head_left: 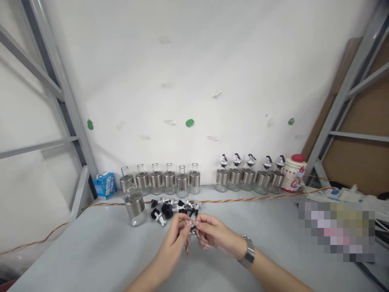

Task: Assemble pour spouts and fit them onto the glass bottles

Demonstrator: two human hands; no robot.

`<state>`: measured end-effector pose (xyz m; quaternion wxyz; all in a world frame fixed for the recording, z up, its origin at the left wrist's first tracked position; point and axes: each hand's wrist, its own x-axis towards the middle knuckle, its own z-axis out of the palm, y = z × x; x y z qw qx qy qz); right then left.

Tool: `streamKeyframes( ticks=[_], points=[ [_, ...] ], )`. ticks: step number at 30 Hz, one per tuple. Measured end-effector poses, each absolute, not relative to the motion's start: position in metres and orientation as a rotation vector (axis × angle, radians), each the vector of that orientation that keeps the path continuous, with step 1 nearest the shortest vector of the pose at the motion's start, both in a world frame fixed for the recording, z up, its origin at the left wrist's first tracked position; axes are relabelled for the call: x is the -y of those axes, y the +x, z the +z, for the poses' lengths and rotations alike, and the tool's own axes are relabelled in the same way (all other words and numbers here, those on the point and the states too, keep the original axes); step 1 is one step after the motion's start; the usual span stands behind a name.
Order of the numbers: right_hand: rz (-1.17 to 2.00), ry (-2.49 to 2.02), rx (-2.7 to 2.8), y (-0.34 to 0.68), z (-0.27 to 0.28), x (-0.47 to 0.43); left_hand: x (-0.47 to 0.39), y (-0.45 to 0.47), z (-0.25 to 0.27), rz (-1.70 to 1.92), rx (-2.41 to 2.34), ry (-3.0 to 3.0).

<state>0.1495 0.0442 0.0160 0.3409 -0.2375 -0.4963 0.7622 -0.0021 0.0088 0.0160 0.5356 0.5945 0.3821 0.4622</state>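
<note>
My left hand (pixel 178 235) and my right hand (pixel 211 230) meet at the front middle of the table, both with fingers pinched together. Between their fingertips is a small silver and black pour spout (pixel 193 230), mostly hidden by the fingers. Just beyond lies a loose pile of black and silver pour spouts (pixel 167 210). To the left of the pile stands an open glass bottle (pixel 135 207) with a brushed metal sleeve. A watch (pixel 248 251) is on my right wrist.
Several spoutless bottles (pixel 169 180) line the wall at left, beside a blue carton (pixel 105 186). Several bottles with spouts (pixel 248 176) stand at right, near a white and red container (pixel 293 173). A twisted cable (pixel 231 200) crosses the table (pixel 91 251). A blurred-out item (pixel 337 231) lies right.
</note>
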Motion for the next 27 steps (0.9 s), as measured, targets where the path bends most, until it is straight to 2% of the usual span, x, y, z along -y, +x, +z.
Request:
streamKeyframes(
  ticks=[13,27],
  points=[
    [1.983,-0.605,1.332,0.152,0.0126,-0.0463,-0.0059,-0.0038,0.0183,1.079,-0.924,1.436],
    [1.769,-0.627,1.515,0.1541,0.0178,-0.0485,-0.0076,-0.0041,0.0214,1.131,-0.917,1.411]
  ],
)
